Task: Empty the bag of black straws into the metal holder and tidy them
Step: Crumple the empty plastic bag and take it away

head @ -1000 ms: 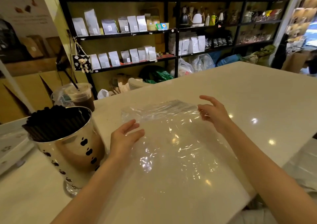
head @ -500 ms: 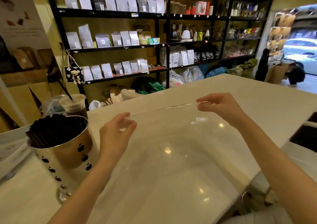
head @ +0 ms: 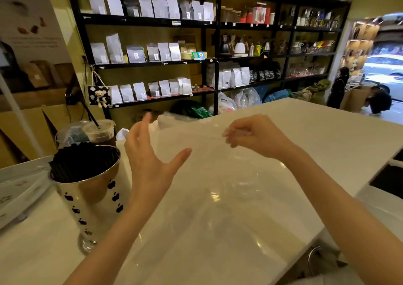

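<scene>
Most of the job looks done, judging by how things lie. Largest in view, the pale surface (head: 305, 136) carries everything; the shelves of pouches behind play no part. Next in size is the clear bag (head: 218, 175), empty as far as can be seen and lifted off the surface, its upper edge stretched level at about the height of the hands. The metal holder (head: 91, 193), patterned with dark paw prints, stands at the left, just beside the left forearm. It is packed to the rim with the black straws (head: 82, 162), which lean a little to one side instead of standing square. The right hand (head: 257, 138) is pinched shut on the bag's top edge. The left hand (head: 150, 160) is spread open with fingers apart, near the bag's other corner; whether it touches the film I cannot tell. What seems left is squaring up the straws and putting the empty bag aside.
</scene>
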Tool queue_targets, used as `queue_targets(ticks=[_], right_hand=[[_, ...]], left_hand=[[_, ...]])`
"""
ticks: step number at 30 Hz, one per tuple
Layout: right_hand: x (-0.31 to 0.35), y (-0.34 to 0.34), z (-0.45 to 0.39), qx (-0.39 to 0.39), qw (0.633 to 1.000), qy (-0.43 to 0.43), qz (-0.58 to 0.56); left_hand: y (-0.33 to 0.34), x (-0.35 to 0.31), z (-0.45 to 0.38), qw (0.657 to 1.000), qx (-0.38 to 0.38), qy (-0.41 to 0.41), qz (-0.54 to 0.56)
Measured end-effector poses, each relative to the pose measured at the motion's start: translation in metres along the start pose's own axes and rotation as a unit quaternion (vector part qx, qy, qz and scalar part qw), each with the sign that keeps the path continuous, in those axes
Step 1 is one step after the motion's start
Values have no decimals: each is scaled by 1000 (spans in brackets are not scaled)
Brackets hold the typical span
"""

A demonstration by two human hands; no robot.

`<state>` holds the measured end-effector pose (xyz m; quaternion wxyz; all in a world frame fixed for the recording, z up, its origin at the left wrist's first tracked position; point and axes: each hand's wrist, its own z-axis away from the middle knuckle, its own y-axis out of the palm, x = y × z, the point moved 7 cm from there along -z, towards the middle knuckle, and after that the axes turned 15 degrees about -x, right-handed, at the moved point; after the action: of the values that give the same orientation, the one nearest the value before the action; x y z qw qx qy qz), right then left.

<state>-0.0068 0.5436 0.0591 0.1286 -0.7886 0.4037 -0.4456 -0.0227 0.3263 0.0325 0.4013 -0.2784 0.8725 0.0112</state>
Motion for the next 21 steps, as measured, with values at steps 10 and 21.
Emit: queue_targets(ticks=[10,21], right_hand=[[-45,5,12,-39,856,321,-402],[-59,26,37,-34,858,361,-365]], left_hand=[[43,36,24,896,230,-299,235],[32,44,14,899,157,-300,279]])
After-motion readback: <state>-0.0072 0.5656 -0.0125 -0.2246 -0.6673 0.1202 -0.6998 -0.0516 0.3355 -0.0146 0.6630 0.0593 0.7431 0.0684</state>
